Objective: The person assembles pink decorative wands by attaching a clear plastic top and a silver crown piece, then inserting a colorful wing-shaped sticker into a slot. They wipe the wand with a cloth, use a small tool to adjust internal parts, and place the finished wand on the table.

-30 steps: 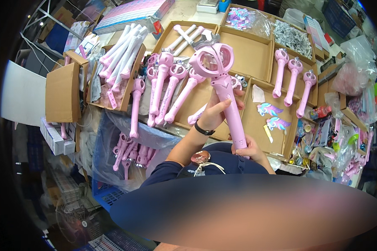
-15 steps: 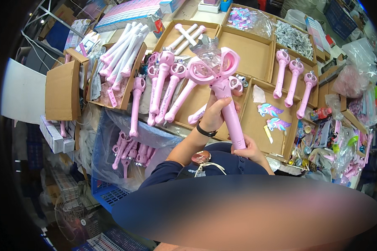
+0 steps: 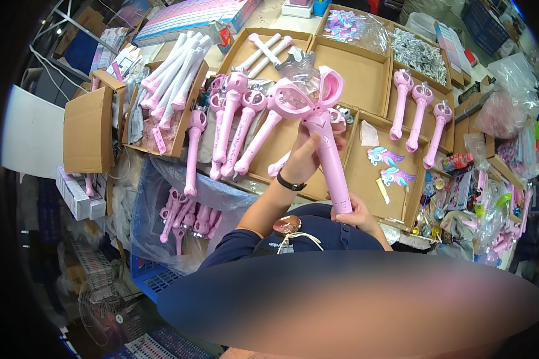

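Clothing: dark navy top [image 3: 347, 236], left sleeve [image 3: 224, 248] short, ending above the elbow; small white marking on chest, not legible. Left wrist: narrow black band [image 3: 291, 182]. Chest: glossy reddish-brown oval ornament [image 3: 287, 225] beside a looped pale cord [image 3: 299, 236]. Left hand [image 3: 307, 157] and right hand [image 3: 359, 214]: ungloved. Remainder blurred.

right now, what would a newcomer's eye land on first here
Likely the large pink wand at centre, its looped head uppermost, with the left hand around its upper handle and the right hand at its lower end. Next, the bundle of white sticks with pink ends at upper left, and two winged pieces in a cardboard tray to the right.
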Demonstrator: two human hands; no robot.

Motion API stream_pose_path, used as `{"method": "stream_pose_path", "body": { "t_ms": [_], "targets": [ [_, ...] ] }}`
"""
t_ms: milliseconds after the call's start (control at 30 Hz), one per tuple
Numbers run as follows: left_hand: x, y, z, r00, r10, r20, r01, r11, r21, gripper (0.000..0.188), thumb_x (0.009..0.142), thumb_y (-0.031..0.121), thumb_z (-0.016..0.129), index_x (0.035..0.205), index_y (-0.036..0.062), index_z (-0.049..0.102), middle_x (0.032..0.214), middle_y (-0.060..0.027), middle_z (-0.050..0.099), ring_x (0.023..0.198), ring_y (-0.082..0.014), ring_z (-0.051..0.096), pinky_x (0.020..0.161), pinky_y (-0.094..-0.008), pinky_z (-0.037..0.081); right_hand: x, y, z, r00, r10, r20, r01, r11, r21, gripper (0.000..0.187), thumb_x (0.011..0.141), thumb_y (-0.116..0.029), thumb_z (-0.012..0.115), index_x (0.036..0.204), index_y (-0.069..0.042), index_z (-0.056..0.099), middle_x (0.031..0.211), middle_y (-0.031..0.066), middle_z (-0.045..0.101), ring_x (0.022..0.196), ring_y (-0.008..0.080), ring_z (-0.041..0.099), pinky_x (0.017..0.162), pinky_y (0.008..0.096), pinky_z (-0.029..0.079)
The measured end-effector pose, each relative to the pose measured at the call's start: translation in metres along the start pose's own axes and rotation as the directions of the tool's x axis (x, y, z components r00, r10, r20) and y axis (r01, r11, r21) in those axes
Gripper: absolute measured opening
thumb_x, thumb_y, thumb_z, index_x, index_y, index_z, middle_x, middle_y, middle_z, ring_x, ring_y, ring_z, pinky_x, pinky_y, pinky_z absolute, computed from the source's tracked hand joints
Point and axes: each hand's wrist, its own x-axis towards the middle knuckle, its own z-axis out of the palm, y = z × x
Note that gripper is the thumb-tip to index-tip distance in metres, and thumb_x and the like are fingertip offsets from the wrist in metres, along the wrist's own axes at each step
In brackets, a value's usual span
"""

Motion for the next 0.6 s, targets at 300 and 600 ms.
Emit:
{"method": "stream_pose_path", "body": {
  "t_ms": [300, 600],
  "targets": [
    [-0.0045, 0.0056, -0.0005, 0.999, -0.042, 0.008, 0.042, 0.995, -0.095, 0.055, 0.079, 0.015, 0.056, 0.126, 0.0013, 0.031, 0.113, -0.0187, 0.051, 0.088, -0.0247, 0.059, 0.080, -0.0404, 0.051, 0.0009, 0.0025, -0.0022, 1.000, 0.005, 0.012, -0.004, 0.999, -0.034, 0.054, 0.071, -0.011, 0.073, 0.117, -0.001, 0.047, 0.085, 0.0054, 0.059, 0.077, 0.0121, 0.058, 0.069, 0.0245, 0.045],
    [-0.0068, 0.0072, 0.0046, 0.997, -0.051, -0.054, 0.045, 0.992, -0.119, 0.055, 0.076, 0.011, 0.054, 0.125, 0.0023, 0.029, 0.113, -0.0161, 0.051, 0.086, -0.0239, 0.060, 0.077, -0.0381, 0.052, 0.0009, 0.0070, -0.0030, 1.000, -0.005, -0.017, 0.003, 0.997, -0.083, 0.054, 0.072, -0.008, 0.072, 0.118, 0.000, 0.046, 0.088, 0.0049, 0.058, 0.079, 0.0126, 0.058, 0.072, 0.0258, 0.047]
  ]
}}
